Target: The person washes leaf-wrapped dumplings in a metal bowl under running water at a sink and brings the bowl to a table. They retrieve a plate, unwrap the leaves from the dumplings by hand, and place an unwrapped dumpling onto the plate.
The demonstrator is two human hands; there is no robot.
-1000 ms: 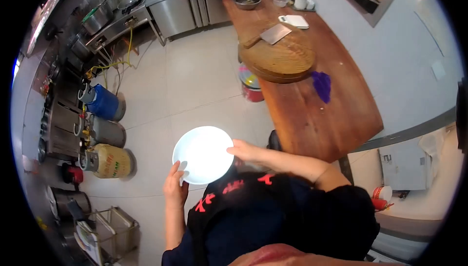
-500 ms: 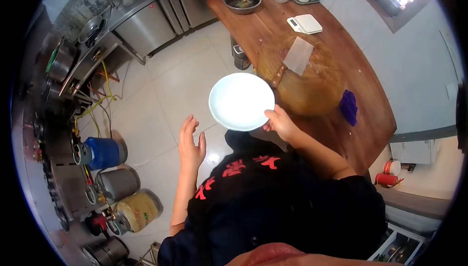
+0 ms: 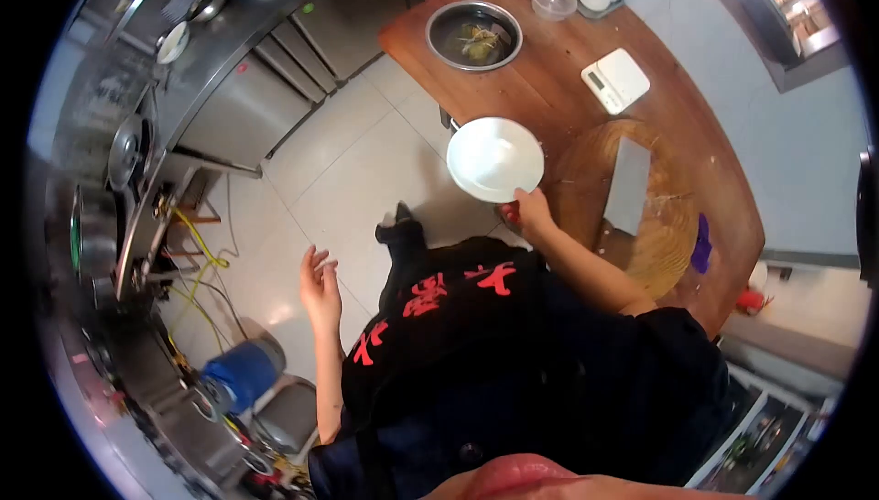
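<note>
Shallow round white bowl, glossy

the dish is showing white. the apron is displaying red characters on black. the chopping board is exhibiting tan with curved grain lines. the cloth is showing purple, the gas cylinder blue, and the floor off-white with dark lines.

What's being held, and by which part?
A glossy white round dish, held by its near rim in the right hand; the left hand is empty.
</note>
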